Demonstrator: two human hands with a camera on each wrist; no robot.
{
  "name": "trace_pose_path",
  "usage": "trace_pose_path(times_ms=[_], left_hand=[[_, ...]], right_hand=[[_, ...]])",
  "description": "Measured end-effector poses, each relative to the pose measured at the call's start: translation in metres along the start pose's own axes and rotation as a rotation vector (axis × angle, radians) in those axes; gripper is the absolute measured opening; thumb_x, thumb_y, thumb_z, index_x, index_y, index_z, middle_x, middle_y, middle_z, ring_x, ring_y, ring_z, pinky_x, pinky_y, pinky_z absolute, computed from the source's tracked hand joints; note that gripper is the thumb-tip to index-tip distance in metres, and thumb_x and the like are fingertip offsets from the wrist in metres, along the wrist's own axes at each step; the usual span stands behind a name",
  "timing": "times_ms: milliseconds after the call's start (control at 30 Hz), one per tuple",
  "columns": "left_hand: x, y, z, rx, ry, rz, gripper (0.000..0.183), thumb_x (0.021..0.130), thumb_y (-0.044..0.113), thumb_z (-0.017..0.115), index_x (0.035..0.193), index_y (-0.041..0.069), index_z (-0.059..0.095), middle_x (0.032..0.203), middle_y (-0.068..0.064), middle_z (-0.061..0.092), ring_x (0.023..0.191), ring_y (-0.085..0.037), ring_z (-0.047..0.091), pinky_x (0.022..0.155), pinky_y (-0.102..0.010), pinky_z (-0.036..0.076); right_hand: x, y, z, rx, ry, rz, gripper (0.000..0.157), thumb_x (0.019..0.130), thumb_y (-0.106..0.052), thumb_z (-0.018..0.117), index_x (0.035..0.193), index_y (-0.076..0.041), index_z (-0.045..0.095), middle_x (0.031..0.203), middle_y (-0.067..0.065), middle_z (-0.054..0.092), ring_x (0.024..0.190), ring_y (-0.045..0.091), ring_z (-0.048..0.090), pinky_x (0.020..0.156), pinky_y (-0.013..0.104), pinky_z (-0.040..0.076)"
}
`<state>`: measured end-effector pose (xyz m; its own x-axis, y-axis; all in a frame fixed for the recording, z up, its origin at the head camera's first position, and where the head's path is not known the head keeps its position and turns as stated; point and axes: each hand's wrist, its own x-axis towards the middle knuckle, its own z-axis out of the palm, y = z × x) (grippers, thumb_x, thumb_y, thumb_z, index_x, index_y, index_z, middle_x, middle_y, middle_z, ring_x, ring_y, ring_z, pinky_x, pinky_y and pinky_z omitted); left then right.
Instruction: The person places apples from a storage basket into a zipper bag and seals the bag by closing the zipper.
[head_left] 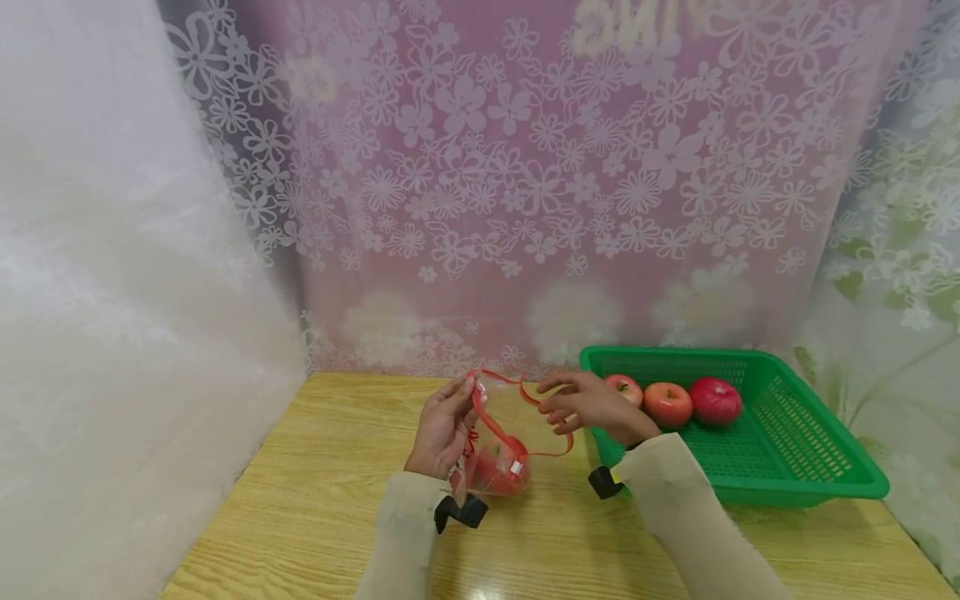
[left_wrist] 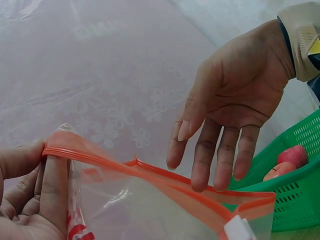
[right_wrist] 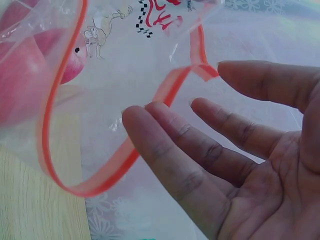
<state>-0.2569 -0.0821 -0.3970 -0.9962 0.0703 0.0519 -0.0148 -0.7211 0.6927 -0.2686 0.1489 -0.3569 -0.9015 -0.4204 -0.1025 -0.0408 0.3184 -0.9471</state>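
Observation:
My left hand pinches the rim of a clear zip bag between thumb and fingers. An orange-red strip edges the bag's mouth, which gapes wide, and a white slider sits on it. Red print shows on the plastic. Inside, low in the bag, lies a red apple, seen through the film. My right hand is at the opposite side of the mouth, fingers spread and nearly straight, fingertips right at the strip in the right wrist view. Its palm holds nothing.
A green perforated basket stands on the right of the wood-grain table. Along its left part sit a pale red apple, an orange-red apple and a deep red apple. A flower-patterned curtain hangs behind the table.

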Motion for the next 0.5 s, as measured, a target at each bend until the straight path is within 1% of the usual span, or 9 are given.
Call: trace_pose_path(times_ms=[100, 167, 367, 433, 500], left_hand=[[0.0, 0.0, 0.0, -0.002, -0.003, 0.001, 0.018, 0.1, 0.005, 0.051, 0.105, 0.001, 0.069, 0.084, -0.004, 0.069, 0.071, -0.007, 0.067, 0.063, -0.015, 0.056], [0.0, 0.001, 0.0, -0.001, -0.007, 0.001, 0.018, 0.1, 0.005, 0.052, 0.106, 0.001, 0.068, 0.086, -0.004, 0.069, 0.072, -0.007, 0.067, 0.063, -0.015, 0.056], [-0.001, 0.001, -0.001, 0.001, -0.004, -0.004, 0.021, 0.1, 0.005, 0.051, 0.099, 0.007, 0.072, 0.089, -0.002, 0.069, 0.072, -0.005, 0.066, 0.063, -0.014, 0.056], [-0.001, 0.001, -0.001, 0.001, -0.003, -0.004, 0.022, 0.1, 0.005, 0.05, 0.099, 0.008, 0.071, 0.089, -0.002, 0.069, 0.072, -0.005, 0.066, 0.064, -0.014, 0.056], [-0.002, 0.001, -0.001, -0.001, -0.005, -0.002, 0.021, 0.1, 0.004, 0.05, 0.099, 0.007, 0.071, 0.09, -0.002, 0.069, 0.072, -0.005, 0.066, 0.065, -0.014, 0.056]], right_hand=[[0.0, 0.002, -0.003, -0.001, 0.02, 0.009, 0.038, 0.096, -0.014, 0.06, 0.129, 0.004, 0.052, 0.109, 0.023, 0.062, 0.085, 0.026, 0.065, 0.076, 0.042, 0.06], [0.0, 0.005, -0.005, -0.007, 0.028, 0.013, 0.039, 0.096, -0.015, 0.061, 0.13, 0.004, 0.052, 0.11, 0.023, 0.062, 0.086, 0.026, 0.065, 0.077, 0.043, 0.059], [-0.003, 0.008, -0.012, -0.021, 0.033, -0.003, 0.04, 0.097, -0.017, 0.06, 0.13, 0.003, 0.052, 0.111, 0.021, 0.062, 0.093, 0.034, 0.064, 0.082, 0.047, 0.058], [-0.005, 0.008, -0.014, -0.015, 0.034, -0.01, 0.04, 0.097, -0.017, 0.059, 0.13, 0.004, 0.051, 0.111, 0.021, 0.062, 0.095, 0.036, 0.064, 0.082, 0.047, 0.057], [-0.007, 0.009, -0.017, -0.014, 0.042, -0.012, 0.04, 0.097, -0.018, 0.059, 0.13, 0.004, 0.051, 0.11, 0.019, 0.062, 0.094, 0.034, 0.064, 0.081, 0.046, 0.058]])
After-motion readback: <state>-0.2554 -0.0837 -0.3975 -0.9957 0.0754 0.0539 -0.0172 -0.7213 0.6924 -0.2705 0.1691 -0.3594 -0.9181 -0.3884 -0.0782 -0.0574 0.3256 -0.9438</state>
